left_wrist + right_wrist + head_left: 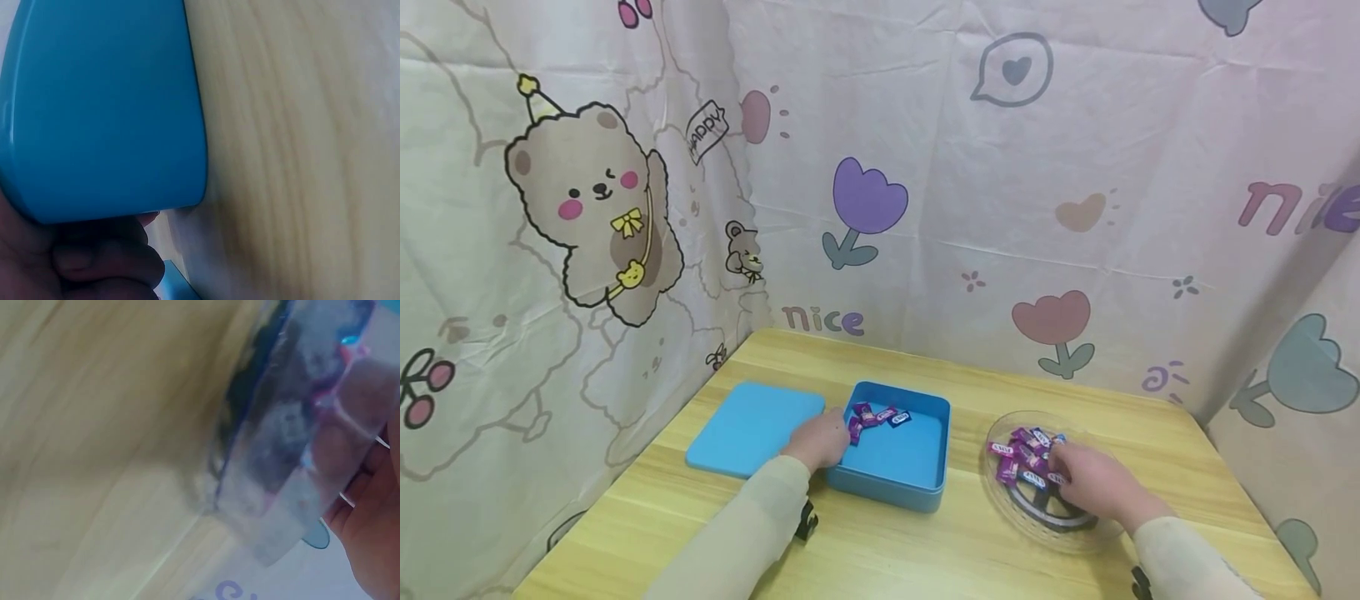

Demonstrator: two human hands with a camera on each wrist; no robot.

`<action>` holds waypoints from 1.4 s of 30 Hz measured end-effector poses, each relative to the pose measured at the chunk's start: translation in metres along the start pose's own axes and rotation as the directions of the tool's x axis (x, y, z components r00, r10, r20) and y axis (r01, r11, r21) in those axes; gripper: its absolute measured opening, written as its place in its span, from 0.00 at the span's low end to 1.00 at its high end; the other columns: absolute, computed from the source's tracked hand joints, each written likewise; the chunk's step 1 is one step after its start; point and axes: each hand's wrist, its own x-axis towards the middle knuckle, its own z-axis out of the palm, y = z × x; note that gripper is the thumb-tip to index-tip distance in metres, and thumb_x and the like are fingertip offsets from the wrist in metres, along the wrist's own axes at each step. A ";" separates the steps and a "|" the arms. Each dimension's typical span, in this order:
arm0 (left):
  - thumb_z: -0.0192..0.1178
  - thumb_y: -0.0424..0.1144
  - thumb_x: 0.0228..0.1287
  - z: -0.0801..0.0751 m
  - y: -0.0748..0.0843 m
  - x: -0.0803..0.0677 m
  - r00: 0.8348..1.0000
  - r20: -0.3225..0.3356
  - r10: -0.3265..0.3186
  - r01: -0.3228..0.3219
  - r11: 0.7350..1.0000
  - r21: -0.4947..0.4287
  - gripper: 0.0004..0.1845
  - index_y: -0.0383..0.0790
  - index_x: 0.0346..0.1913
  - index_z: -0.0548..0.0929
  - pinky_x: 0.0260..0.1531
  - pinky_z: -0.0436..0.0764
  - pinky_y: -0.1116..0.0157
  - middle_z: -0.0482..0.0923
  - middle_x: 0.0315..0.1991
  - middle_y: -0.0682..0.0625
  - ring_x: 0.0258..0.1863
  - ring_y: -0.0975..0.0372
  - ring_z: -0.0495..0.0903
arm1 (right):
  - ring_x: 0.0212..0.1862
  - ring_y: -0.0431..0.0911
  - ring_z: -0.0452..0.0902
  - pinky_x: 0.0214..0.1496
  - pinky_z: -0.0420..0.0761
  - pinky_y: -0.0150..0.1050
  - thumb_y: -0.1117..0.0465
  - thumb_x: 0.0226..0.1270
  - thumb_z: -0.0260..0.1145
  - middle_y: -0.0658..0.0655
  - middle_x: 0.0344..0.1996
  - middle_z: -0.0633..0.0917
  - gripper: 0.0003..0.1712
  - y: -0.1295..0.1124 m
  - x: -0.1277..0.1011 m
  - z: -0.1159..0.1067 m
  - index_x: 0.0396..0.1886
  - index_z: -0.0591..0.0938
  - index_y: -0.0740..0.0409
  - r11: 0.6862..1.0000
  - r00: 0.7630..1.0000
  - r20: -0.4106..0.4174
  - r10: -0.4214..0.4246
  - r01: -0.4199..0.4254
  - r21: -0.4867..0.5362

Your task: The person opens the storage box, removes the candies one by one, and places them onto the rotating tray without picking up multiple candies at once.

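Observation:
A blue box (887, 492) stands without a lid at the middle of the table. Several small wrapped candies (886, 416) lie inside it at the back left. My left hand (822, 440) grips its left wall, with fingers curled against the outside of the box (106, 112) in the left wrist view. At the right, a clear round bowl (1000, 504) holds a pile of purple and blue wrapped candies (1028, 454). My right hand (1093, 479) reaches into the bowl, its bent fingertips among the candies. Whether they pinch one is hidden.
A flat light-blue lid (752, 429) lies on the wooden table (880, 554) to the left of the box. Printed curtains (925, 208) hang behind the table and along its sides.

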 end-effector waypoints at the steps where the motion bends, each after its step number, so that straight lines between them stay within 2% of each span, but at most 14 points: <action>1: 0.50 0.38 0.76 -0.001 0.000 0.000 1.000 -0.001 0.000 0.000 1.000 -0.003 0.21 0.26 0.63 0.73 0.52 0.80 0.46 0.79 0.55 0.39 0.41 0.52 0.76 | 0.30 0.40 0.71 0.35 0.78 0.42 0.69 0.49 0.73 0.44 0.26 0.76 0.16 -0.001 0.001 -0.001 0.37 0.80 0.50 1.000 1.000 -0.008 -0.005 0.005 -0.004; 6: 0.50 0.38 0.76 -0.002 0.001 0.000 1.000 0.000 0.001 -0.001 1.000 -0.001 0.22 0.26 0.64 0.73 0.55 0.78 0.45 0.79 0.57 0.39 0.44 0.52 0.77 | 0.31 0.39 0.72 0.35 0.78 0.41 0.66 0.52 0.71 0.42 0.28 0.77 0.14 -0.017 0.010 -0.007 0.37 0.81 0.47 1.000 0.998 -0.051 -0.028 0.027 -0.016; 12: 0.50 0.38 0.76 -0.002 0.001 0.000 1.000 0.014 -0.003 0.003 1.000 -0.001 0.21 0.26 0.63 0.73 0.55 0.78 0.45 0.79 0.55 0.39 0.43 0.52 0.76 | 0.29 0.39 0.70 0.33 0.75 0.39 0.65 0.56 0.71 0.41 0.25 0.74 0.11 -0.051 0.023 -0.012 0.34 0.78 0.46 0.996 0.992 -0.084 -0.092 0.093 0.007; 16: 0.50 0.38 0.76 -0.002 0.002 0.001 1.000 0.012 0.003 -0.003 1.000 0.005 0.21 0.26 0.63 0.74 0.53 0.79 0.46 0.79 0.55 0.40 0.42 0.53 0.77 | 0.37 0.40 0.75 0.42 0.80 0.44 0.62 0.60 0.70 0.43 0.33 0.80 0.10 -0.075 0.035 -0.011 0.40 0.82 0.47 0.995 0.991 -0.097 -0.090 0.094 0.035; 19: 0.50 0.38 0.76 -0.002 0.002 0.002 1.000 0.012 -0.003 0.003 1.000 0.004 0.20 0.26 0.62 0.74 0.50 0.80 0.47 0.80 0.52 0.41 0.40 0.53 0.76 | 0.45 0.43 0.78 0.51 0.81 0.48 0.62 0.61 0.70 0.46 0.42 0.83 0.14 -0.091 0.045 -0.011 0.48 0.83 0.48 0.992 0.987 -0.117 -0.112 0.118 0.046; 28: 0.51 0.39 0.76 -0.001 0.001 0.003 1.000 0.022 -0.020 0.020 1.000 0.012 0.20 0.27 0.62 0.74 0.49 0.81 0.47 0.80 0.50 0.41 0.38 0.53 0.76 | 0.54 0.44 0.78 0.57 0.80 0.45 0.56 0.67 0.70 0.45 0.50 0.82 0.20 -0.127 0.079 0.002 0.58 0.82 0.48 0.982 0.974 -0.133 -0.183 0.188 0.022; 34: 0.50 0.38 0.76 -0.001 0.000 0.003 1.000 0.023 -0.013 0.012 1.000 0.012 0.21 0.26 0.63 0.74 0.49 0.81 0.48 0.80 0.53 0.40 0.39 0.53 0.76 | 0.54 0.47 0.78 0.57 0.81 0.47 0.57 0.66 0.71 0.49 0.49 0.83 0.20 -0.148 0.096 0.009 0.58 0.83 0.49 0.977 0.971 -0.124 -0.207 0.212 0.028; 37: 0.50 0.38 0.76 -0.001 0.000 0.003 1.000 0.022 -0.018 0.018 1.000 0.002 0.21 0.26 0.63 0.73 0.46 0.81 0.50 0.80 0.51 0.41 0.38 0.53 0.75 | 0.55 0.48 0.78 0.58 0.80 0.48 0.58 0.67 0.71 0.50 0.51 0.83 0.19 -0.157 0.104 0.016 0.57 0.83 0.49 0.975 0.970 -0.113 -0.215 0.219 0.021; 42: 0.50 0.38 0.76 -0.001 0.000 0.003 1.000 0.019 -0.020 0.020 1.000 -0.009 0.19 0.26 0.60 0.75 0.33 0.78 0.56 0.79 0.42 0.44 0.34 0.53 0.75 | 0.59 0.51 0.76 0.61 0.78 0.49 0.58 0.68 0.68 0.52 0.54 0.82 0.19 -0.170 0.116 0.026 0.58 0.82 0.51 0.972 0.969 -0.082 -0.235 0.236 0.004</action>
